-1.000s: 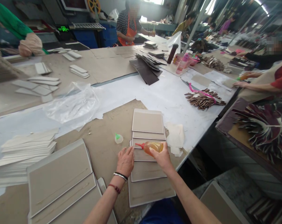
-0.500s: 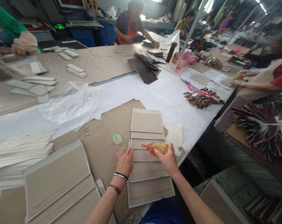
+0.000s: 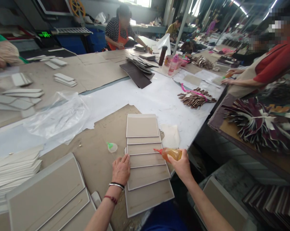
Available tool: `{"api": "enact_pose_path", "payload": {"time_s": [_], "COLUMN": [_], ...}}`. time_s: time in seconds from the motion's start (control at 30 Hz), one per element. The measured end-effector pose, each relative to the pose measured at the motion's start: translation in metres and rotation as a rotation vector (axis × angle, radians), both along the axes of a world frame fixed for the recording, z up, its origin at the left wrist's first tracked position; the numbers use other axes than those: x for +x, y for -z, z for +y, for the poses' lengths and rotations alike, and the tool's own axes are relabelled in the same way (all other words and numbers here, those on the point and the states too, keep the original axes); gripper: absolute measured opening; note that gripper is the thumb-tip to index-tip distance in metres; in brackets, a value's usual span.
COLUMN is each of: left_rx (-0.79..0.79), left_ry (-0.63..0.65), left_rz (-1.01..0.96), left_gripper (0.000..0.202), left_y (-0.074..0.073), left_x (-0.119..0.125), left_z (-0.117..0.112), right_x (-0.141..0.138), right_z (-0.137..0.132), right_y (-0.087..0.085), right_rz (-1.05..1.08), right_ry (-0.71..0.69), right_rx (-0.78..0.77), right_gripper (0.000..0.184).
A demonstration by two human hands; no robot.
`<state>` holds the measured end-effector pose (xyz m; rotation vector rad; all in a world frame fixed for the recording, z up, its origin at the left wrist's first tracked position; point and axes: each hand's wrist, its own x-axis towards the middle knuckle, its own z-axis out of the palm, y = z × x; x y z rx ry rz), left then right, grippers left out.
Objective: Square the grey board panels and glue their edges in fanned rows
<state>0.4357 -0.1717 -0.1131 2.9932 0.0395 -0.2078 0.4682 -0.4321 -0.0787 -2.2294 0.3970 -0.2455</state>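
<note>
A row of overlapping beige panels with pale edges [image 3: 146,174] lies in front of me, stepped toward my body. My right hand [image 3: 182,165] grips a squeeze bottle of amber liquid [image 3: 171,154], tilted sideways with its red nozzle pointing left. The nozzle tip is over the right part of a middle panel; whether it touches cannot be made out. Faint wet-looking streaks run across the nearer panels. My left hand [image 3: 121,169] rests flat at the panels' left edge, fingers stretched out and holding nothing. Just beyond it sits a small clear bottle with a green tip [image 3: 112,147].
More streaked beige panels [image 3: 47,189] lie at left, beside a stack of white strips [image 3: 13,178]. Clear plastic [image 3: 59,115], dark sheets [image 3: 138,72] and a tied bundle of brown strips [image 3: 196,97] are farther off. Co-workers are at the tables; one in red sleeves [image 3: 267,72] stands at right.
My right hand has carried the bottle rightward across the middle panel, from near its left part to its right edge. My left hand stays at the panels' edge. The whole view has shifted.
</note>
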Motion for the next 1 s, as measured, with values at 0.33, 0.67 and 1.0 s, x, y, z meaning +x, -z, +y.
{"api": "enact_pose_path", "payload": {"time_s": [0.33, 0.67, 1.0], "left_rx": [0.004, -0.051, -0.121], "left_ry": [0.001, -0.028, -0.062], "left_rz": [0.025, 0.015, -0.031], "left_gripper": [0.040, 0.041, 0.035], "left_y": [-0.003, -0.001, -0.011], "left_x": [0.000, 0.000, 0.014], "left_z": [-0.001, 0.000, 0.001], "right_x": [-0.003, -0.001, 0.038], "right_z": [-0.030, 0.002, 0.085], "right_y": [0.002, -0.003, -0.011], "right_rz": [-0.019, 0.050, 0.181], "right_ry": [0.064, 0.060, -0.101], "right_rx": [-0.039, 0.284, 0.509], "right_gripper": [0.039, 0.043, 0.045]}}
